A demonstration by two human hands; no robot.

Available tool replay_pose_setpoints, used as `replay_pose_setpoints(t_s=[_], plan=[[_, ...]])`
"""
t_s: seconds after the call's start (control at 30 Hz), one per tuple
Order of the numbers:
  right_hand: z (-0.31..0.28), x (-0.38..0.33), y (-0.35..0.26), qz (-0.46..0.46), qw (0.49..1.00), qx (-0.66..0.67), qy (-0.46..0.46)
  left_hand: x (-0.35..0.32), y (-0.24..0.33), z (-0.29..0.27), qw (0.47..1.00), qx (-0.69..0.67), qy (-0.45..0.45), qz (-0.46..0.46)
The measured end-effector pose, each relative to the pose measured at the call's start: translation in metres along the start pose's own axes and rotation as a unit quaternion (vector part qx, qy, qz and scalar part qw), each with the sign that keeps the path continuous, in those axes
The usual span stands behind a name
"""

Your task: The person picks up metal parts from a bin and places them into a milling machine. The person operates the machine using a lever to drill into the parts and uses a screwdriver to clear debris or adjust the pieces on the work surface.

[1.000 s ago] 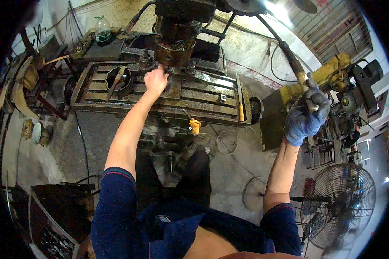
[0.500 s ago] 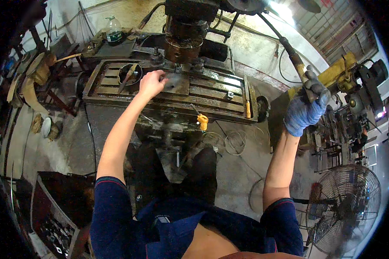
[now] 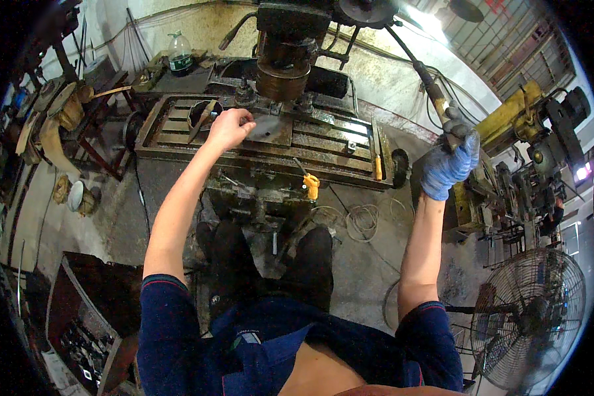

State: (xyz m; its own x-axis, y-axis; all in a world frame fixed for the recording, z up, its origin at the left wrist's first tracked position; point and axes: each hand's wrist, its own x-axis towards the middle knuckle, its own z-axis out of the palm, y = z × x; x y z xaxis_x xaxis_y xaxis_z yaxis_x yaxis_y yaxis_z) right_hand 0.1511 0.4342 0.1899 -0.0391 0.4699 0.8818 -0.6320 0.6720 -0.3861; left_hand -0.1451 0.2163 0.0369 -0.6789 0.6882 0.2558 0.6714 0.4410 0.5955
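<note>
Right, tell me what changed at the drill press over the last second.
Little changed. The bare left hand stayed on the flat metal plate on the slotted table, shifting only slightly. The gloved right hand kept its grip on the feed lever, now a little lower. Nothing was picked up or let go.

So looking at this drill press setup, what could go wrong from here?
The bare left hand holds the flat metal plate right beside the spindle head; if the plate catches, it could spin into the fingers. The gloved right hand grips the feed lever, and glove fabric might snag.
</note>
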Motion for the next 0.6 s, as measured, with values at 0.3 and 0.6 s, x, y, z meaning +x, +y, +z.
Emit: replay_pose_setpoints(t_s=[0.3,0.6], plan=[[-0.004,-0.013,0.008,0.028,0.999,0.025,0.005,-0.009,-0.003,-0.044,0.998,0.022,0.018,0.053],[-0.011,-0.027,0.017,0.015,0.997,0.079,0.005,-0.018,0.008,-0.107,0.993,0.099,-0.025,0.060]])
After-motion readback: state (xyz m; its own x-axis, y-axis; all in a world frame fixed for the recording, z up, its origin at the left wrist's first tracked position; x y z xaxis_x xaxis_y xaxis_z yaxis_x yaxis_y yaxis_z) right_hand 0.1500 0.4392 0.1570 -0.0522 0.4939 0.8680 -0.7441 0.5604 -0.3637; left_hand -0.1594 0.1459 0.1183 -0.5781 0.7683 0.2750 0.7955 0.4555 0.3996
